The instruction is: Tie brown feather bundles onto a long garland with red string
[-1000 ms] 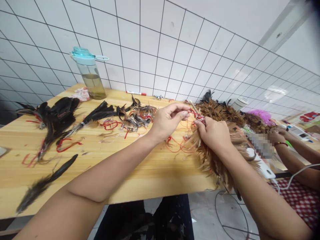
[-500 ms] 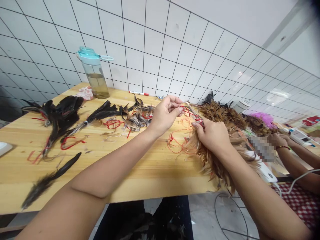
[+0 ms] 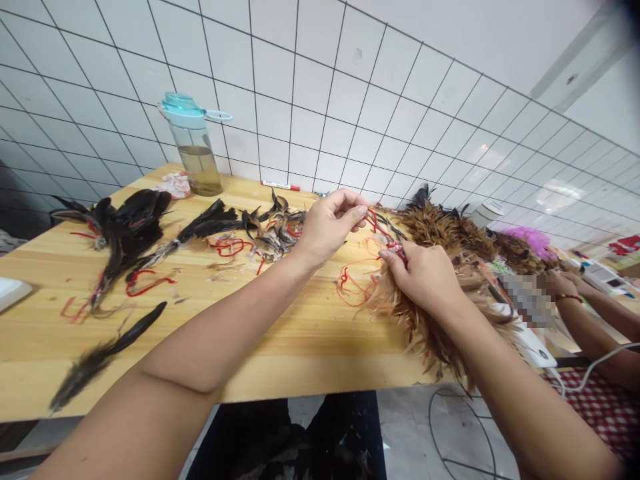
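Note:
My left hand (image 3: 336, 223) pinches a length of red string (image 3: 374, 219) between thumb and fingers above the table. The string runs across to the bound end of a feather duster (image 3: 420, 320), whose brown feathers hang down toward the table's front edge. My right hand (image 3: 425, 273) is wrapped round the duster at its red-wrapped binding, thumb along the top. Loose red string (image 3: 350, 287) lies in loops on the wood below my hands. Just left of my left hand is a pile of small grey-brown feathers (image 3: 275, 233).
Black feather bunches (image 3: 130, 227) and a single dark feather (image 3: 107, 357) lie on the left of the wooden table (image 3: 300, 360). A water bottle (image 3: 197, 153) and a red-and-white marker (image 3: 280, 186) are near the tiled wall. More brown feathers (image 3: 435, 220) lie behind; a co-worker's arms (image 3: 595, 313) are at right.
The view has shifted slightly. My left hand still pinches the string, which now lies a little differently between the hands; my right hand keeps its grip and has turned the duster's end slightly.

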A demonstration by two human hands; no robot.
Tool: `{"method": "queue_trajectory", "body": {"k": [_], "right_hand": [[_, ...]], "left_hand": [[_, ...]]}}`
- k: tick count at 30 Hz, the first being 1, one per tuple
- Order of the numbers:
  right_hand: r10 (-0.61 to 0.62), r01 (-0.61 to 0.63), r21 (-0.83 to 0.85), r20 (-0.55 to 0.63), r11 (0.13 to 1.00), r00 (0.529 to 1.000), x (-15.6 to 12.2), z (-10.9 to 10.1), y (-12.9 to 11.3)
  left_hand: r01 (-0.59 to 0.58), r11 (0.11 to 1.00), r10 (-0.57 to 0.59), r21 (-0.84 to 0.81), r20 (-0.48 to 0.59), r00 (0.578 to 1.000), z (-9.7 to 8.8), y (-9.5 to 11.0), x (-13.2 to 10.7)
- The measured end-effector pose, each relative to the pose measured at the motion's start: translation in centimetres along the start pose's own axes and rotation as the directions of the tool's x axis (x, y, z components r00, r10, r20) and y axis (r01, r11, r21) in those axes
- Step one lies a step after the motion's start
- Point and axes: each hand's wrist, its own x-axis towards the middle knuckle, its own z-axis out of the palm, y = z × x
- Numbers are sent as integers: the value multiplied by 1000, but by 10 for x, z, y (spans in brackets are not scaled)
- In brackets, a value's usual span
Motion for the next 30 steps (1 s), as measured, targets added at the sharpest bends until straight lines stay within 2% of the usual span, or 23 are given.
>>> {"method": "queue_trajectory", "body": {"k": [5,8,12,18,20,25,30], "right_hand": [[-36,37,-24,15,999,999,-2,0,1],[-54,55,-14,22,998,998,-3,2,2],[-68,68,-11,15,998,998,-5,3,4],[-67,67,16,4,998,998,-6,1,4],[-60,60,26,4,998,998,-7,0,3],[-53,52,44,13,998,999,-7,-1,2],[-40,40,57,6,998,999,-7,-2,3]], "left_hand": [[83,993,-79,-79,42,996,-2,2,1],[178,974,-166,-141,96,981,-3,3,2],[340,912,-306,-230,172,937,-5,3,3],[481,831,-419,-280,254,872,-1,-5,0],[479,830,-412,-284,266,871,1,-6,-2],[383,873,-329,-301,216,919,5,-2,-5],[337,868,-269,-364,227,936,6,3,-7]]}}
